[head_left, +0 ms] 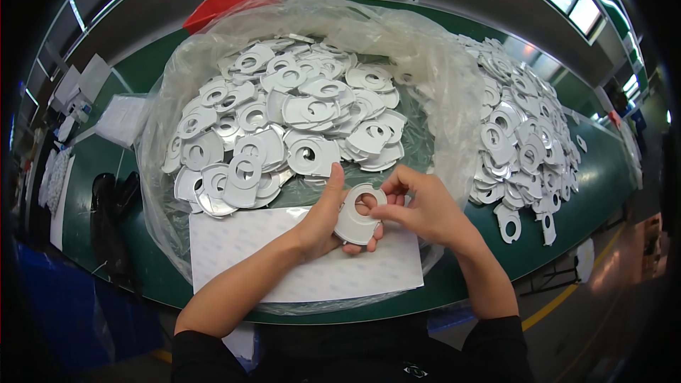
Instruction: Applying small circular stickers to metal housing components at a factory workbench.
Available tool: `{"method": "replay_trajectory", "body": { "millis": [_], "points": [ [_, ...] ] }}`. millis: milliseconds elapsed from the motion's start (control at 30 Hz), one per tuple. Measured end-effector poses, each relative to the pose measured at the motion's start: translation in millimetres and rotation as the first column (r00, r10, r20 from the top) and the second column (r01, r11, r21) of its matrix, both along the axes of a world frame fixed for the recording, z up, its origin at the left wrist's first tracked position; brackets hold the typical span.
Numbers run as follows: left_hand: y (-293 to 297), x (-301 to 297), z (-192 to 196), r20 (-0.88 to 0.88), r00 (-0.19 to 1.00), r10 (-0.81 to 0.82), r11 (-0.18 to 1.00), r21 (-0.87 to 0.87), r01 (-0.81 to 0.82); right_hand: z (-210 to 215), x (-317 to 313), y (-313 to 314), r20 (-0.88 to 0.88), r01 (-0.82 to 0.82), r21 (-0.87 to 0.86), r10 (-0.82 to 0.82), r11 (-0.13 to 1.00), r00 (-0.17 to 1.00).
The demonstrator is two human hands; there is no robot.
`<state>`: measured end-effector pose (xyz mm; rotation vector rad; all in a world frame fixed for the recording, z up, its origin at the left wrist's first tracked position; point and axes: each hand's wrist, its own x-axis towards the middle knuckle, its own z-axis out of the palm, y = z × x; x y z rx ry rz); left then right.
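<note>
Both hands on one white disc, over the sheet.
Left hand [323, 216] cradles the disc [357, 216] from below, thumb up; right hand [425, 209] pinches its holed edge. White sheet [284, 255] beneath; bag [440, 78] of discs behind, loose pile [525, 128] at right.

Both hands meet over the white sheet [284, 255]: left hand [323, 216] cradles a grey disc [358, 216], right hand [422, 206] pinching its hole rim, heaps of discs [284, 120] bagged behind on the green bench [603, 170].
</note>
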<state>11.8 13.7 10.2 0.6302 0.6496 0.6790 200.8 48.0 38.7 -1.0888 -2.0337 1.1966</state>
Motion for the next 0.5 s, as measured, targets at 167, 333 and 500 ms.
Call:
{"method": "replay_trajectory", "body": {
  "millis": [167, 333, 500],
  "points": [
    [3, -6, 3, -0.010, 0.999, -0.049, 0.998, -0.033, 0.049, -6, -7, -6, 0.054, 0.079, 0.074, -0.083, 0.994, 0.995],
    [-3, -13, 24, -0.201, 0.980, -0.009, 0.998, 0.062, 0.021, -8, 0, 8, -0.194, 0.042, -0.281, -0.100, 0.959, 0.976],
    [-11, -64, 68, -0.681, 0.228, 0.696, 0.508, 0.691, 0.514, 11, 62, 34, -0.749, 0.223, -0.371, -0.433, 0.901, 0.501]
  ]
}}
